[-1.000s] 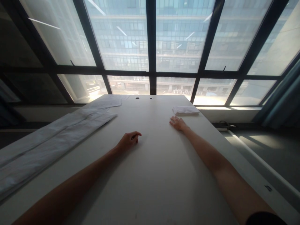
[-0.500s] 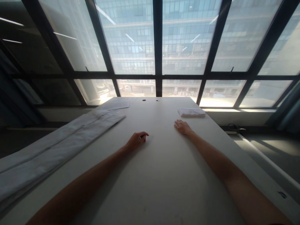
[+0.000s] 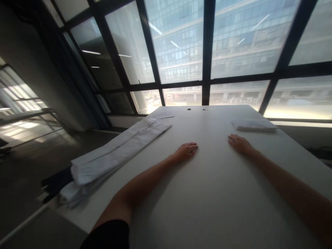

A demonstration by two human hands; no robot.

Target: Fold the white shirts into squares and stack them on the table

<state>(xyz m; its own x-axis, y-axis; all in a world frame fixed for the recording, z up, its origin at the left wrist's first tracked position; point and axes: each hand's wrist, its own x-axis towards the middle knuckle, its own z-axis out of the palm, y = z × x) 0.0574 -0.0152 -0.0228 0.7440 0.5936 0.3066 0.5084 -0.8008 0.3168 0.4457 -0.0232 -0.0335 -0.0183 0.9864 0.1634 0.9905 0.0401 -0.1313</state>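
My left hand (image 3: 186,151) rests on the white table (image 3: 207,193), its fingers loosely bent and stretched forward, with nothing seen in it. To its right, my right hand (image 3: 240,143) lies palm down on the tabletop, fingers out and empty. Just beyond the right hand is a folded white cloth (image 3: 256,125), apart from the fingertips. Long white garments (image 3: 127,147), which look like trousers laid in a stack, stretch along the table's left side. Neither hand touches them.
Dark cloth (image 3: 58,181) shows under the garments at the left table edge. Two small dark marks, one a round hole (image 3: 189,109), sit near the far edge. Tall framed windows (image 3: 181,45) stand behind the table. A dark curtain (image 3: 75,76) hangs at the left.
The view has turned left, bringing the near end of the white garments into sight. My left hand has lowered its fingers onto the table. The right hand stays near the folded cloth.
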